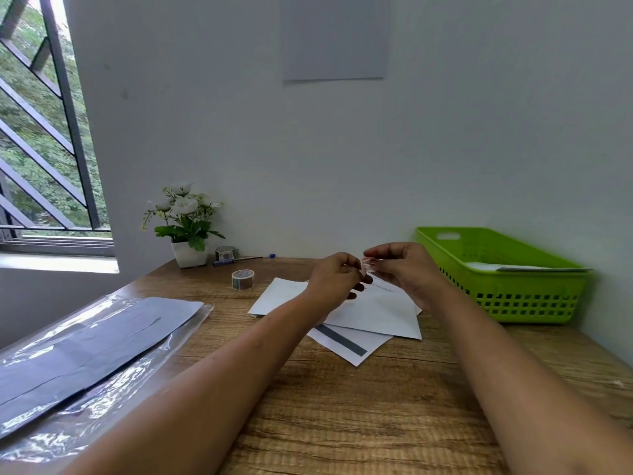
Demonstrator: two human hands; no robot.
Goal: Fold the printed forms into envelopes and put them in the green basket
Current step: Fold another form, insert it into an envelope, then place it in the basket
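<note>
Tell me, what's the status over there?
Left hand and right hand pinch one small strip above the envelopes. Green basket holds paper already. Nothing blocking.

Setting: small paperwork corner, either an office or a home study; cannot tell which.

Evidence:
- Wood-grain desk (342, 406) set into a corner of plain pale walls (479, 149).
- Barred window (44, 132) at far left, green foliage outside.
- Far edge of the desk: potted white flowers (186, 224), tape roll (225, 252), blue pen (236, 260). A second tape roll (242, 279) sits slightly nearer.
- Centre: white papers (376, 313), overlapped.
- Far right: green basket (513, 296) holding paper.
- Near left: plastic-wrapped pack (85, 354) of dark sheets.
- Blank grey sheet (335, 36) on the far wall.
</note>
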